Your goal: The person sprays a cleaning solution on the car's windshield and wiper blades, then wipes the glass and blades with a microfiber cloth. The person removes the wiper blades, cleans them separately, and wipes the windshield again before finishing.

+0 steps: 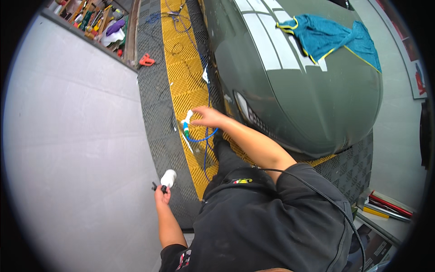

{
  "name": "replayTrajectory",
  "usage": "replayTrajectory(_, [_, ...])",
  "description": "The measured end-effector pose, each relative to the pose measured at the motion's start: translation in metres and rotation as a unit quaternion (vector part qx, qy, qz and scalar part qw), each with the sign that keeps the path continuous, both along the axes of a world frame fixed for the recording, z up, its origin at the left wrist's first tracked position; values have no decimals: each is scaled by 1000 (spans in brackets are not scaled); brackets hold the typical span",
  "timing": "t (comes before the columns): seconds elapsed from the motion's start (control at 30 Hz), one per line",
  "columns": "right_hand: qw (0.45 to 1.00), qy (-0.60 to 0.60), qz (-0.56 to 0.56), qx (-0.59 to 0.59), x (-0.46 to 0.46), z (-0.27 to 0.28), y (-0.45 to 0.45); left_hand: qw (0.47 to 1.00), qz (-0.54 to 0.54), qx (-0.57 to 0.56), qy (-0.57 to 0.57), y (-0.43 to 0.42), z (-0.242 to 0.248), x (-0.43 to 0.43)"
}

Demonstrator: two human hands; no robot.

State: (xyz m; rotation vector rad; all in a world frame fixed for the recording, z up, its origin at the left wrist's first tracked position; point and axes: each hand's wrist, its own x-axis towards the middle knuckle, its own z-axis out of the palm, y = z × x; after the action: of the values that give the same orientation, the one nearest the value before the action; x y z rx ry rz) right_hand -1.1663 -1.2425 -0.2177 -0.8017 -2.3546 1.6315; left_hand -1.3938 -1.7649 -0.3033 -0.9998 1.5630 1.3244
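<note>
My left hand (162,195) grips a white plastic bottle (168,177) by its black spray head (163,188), out beside the pale wall panel. My right hand (209,117) is blurred and reaches across the front of my legs. Its thumb and fingers are spread, right beside a white air blow gun or similar nozzle tool (189,116). Contact between fingertips and tool is hard to make out. A blue-and-green coupling (186,129) joins the tool to a blue hose (200,139), which curves rightward beneath my forearm.
A green-grey car (306,102) stands close on the right, with a teal microfibre towel (326,37) on it. Yellow floor tiles (185,81) carry more hose. An orange tool (146,60) lies near a cluttered shelf (95,20). A black cable (326,195) crosses my shirt.
</note>
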Motion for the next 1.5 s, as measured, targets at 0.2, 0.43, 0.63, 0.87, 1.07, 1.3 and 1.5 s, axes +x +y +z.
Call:
replayTrajectory(0.2, [766, -75, -500, 396, 156, 113, 277, 998, 11, -59, -8, 93, -29, -49])
replayTrajectory(0.43, [693, -410, -506, 310, 251, 110, 418, 988, 98, -114, -30, 119, -25, -108])
replayTrajectory(0.63, [701, 102, -680, 189, 252, 143, 506, 967, -14, -252, 43, 215, -23, -146])
replayTrajectory(0.87, [745, 238, -547, 299, 108, 297, 511, 872, -431, 173, 154, 618, 132, -164])
replayTrajectory(1.07, [982, 75, -22, 172, -117, 345, 406, 631, -528, 555, -120, 901, 314, -79])
replayTrajectory(1.3, [726, 17, -643, 242, 12, 333, 499, 594, -555, 581, -48, 990, 451, -206])
replayTrajectory(1.5, [383, 285, -873, -101, 148, 231, 586, 648, -437, 619, 86, 1027, 471, -330])
